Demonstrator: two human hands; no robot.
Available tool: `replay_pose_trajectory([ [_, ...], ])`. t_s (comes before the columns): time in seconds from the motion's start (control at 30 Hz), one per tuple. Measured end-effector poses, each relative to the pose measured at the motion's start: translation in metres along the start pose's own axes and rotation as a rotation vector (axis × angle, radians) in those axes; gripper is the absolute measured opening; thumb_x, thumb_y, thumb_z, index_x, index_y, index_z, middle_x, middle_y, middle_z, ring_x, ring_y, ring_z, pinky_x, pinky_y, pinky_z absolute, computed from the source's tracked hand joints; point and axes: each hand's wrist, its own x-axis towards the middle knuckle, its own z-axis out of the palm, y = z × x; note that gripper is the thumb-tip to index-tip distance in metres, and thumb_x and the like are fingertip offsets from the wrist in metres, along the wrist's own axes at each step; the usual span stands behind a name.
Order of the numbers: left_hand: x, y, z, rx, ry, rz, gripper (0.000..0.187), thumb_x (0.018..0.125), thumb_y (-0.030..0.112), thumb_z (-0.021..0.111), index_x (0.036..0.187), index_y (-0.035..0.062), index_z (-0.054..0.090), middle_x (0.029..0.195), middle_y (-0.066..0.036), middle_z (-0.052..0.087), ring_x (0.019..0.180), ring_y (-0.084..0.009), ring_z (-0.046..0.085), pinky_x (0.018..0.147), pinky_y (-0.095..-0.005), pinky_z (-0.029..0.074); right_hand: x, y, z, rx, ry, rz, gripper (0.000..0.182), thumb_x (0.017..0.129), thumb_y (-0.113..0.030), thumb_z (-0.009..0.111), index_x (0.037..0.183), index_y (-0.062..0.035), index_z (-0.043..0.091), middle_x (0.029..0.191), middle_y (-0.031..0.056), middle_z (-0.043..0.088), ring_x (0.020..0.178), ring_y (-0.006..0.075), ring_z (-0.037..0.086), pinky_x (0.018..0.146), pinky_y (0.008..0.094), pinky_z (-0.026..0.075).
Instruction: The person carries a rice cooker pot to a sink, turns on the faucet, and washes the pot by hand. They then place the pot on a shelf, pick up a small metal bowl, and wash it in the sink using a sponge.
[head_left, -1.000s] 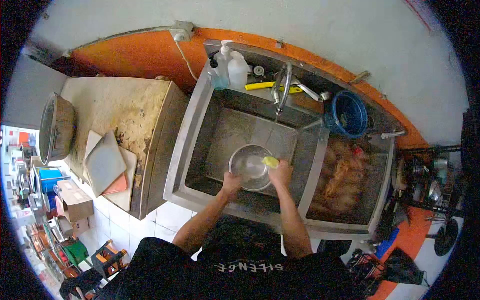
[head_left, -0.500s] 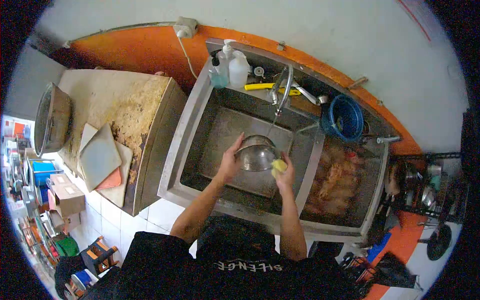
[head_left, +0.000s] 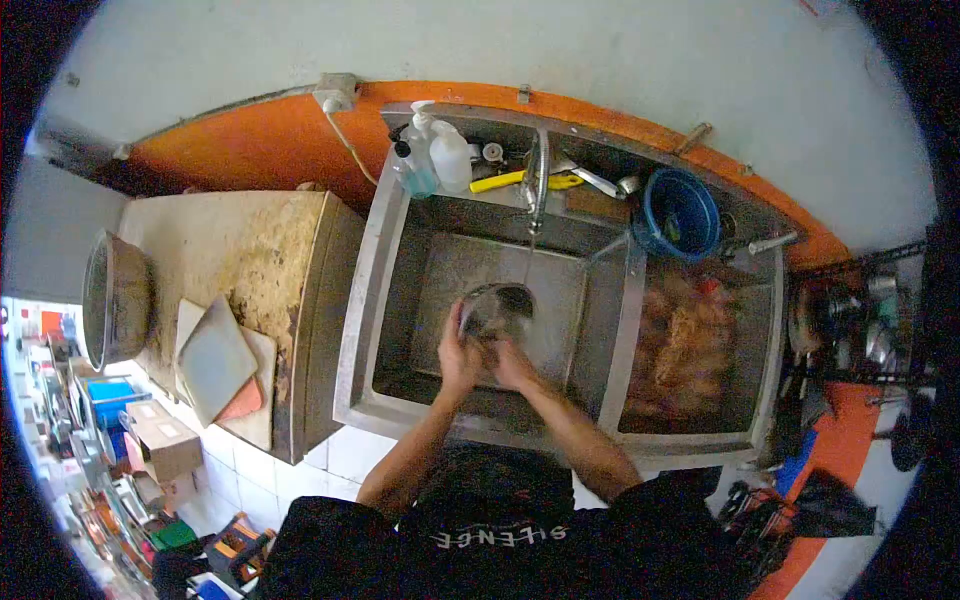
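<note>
Both hands meet over the near half of the sink basin (head_left: 400, 300). The left hand (head_left: 458, 358) grips the steel bowl (head_left: 497, 308) by its rim, tilting it under the faucet (head_left: 537, 185) stream. The right hand (head_left: 514, 366) presses against the bowl; its grip is too blurred to tell. Soap bottles (head_left: 435, 160) stand at the far edge.

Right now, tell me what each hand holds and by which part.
Left hand grips the round steel bowl by its left rim. Right hand touches its lower edge; motion blur hides the grip.
</note>
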Motion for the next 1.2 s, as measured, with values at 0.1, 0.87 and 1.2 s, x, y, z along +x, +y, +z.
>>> replay_pose_trajectory([
  [0.1, 0.003, -0.010, -0.022, 0.099, -0.073, 0.076, 0.061, 0.077, -0.011, 0.040, 0.137, 0.0003, 0.041, 0.132, -0.024, 0.051, 0.124, -0.0340, 0.049, 0.104, -0.0388, 0.038, -0.017, -0.031, -0.022, -0.790, 0.071, -0.101, 0.021, 0.082, -0.009, 0.054, 0.098, 0.0000, 0.064, 0.105, 0.0213, 0.059, 0.098, 0.0398, 0.055, 0.086, 0.0445, 0.045],
  [0.87, -0.011, 0.025, -0.003, 0.250, -0.060, 0.052, 0.074, 0.071, -0.012, 0.045, 0.142, 0.0052, 0.036, 0.136, -0.027, 0.045, 0.124, -0.0440, 0.045, 0.104, -0.0449, 0.037, 0.027, 0.067, 0.039, 0.044, 0.032, 0.451, 0.038, 0.094, -0.022, 0.043, 0.125, -0.0017, 0.050, 0.129, 0.0253, 0.047, 0.116, 0.0445, 0.045, 0.100, 0.0490, 0.038],
  [1.2, -0.022, 0.024, -0.026, 0.190, -0.048, -0.106, 0.071, 0.072, -0.009, 0.046, 0.141, 0.0053, 0.040, 0.116, -0.025, 0.061, 0.111, -0.0309, 0.060, 0.091, -0.0344, 0.046, -0.024, -0.021, -0.015, -0.895, 0.010, -0.062, 0.040, 0.079, -0.005, 0.055, 0.118, 0.0002, 0.056, 0.129, 0.0226, 0.048, 0.117, 0.0373, 0.048, 0.100, 0.0453, 0.037],
])
